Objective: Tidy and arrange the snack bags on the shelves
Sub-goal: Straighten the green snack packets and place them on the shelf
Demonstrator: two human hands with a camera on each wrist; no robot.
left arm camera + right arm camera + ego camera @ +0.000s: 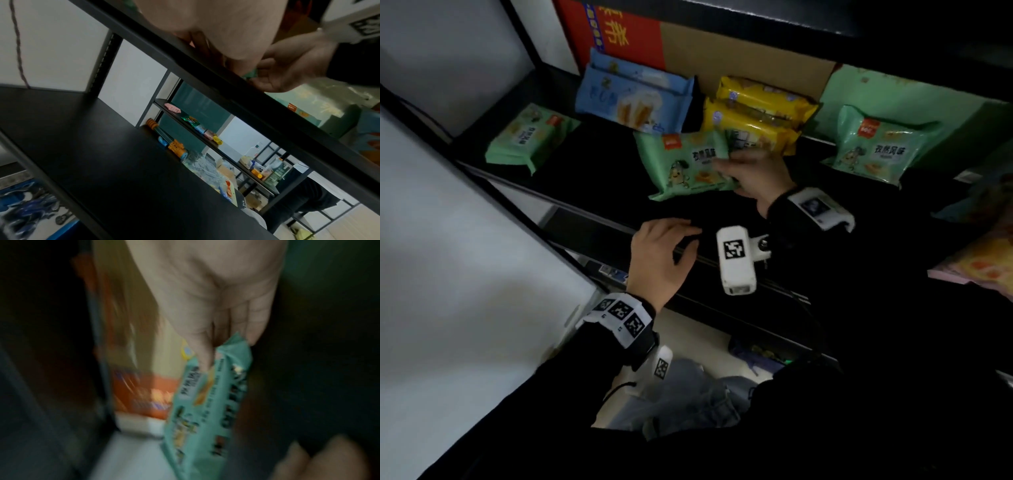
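Note:
A green snack bag (688, 164) sits mid-shelf with my right hand (751, 173) pinching its right end; the blurred right wrist view shows thumb and fingers gripping that green snack bag (207, 404). My left hand (664, 253) rests on the black shelf's front edge (599, 219), fingers loosely spread, holding nothing. Another green bag (530, 137) lies at the shelf's left, and a third green bag (883, 144) stands at the right. Two blue bags (633, 96) lean at the back, with two yellow bags (756, 113) stacked beside them.
A red and brown cardboard box (688, 44) stands behind the bags. Pink and yellow packs (983, 260) lie at the far right. A white wall panel (448, 274) borders the left. In the left wrist view a lower black shelf (102, 154) carries more small packs (176, 147).

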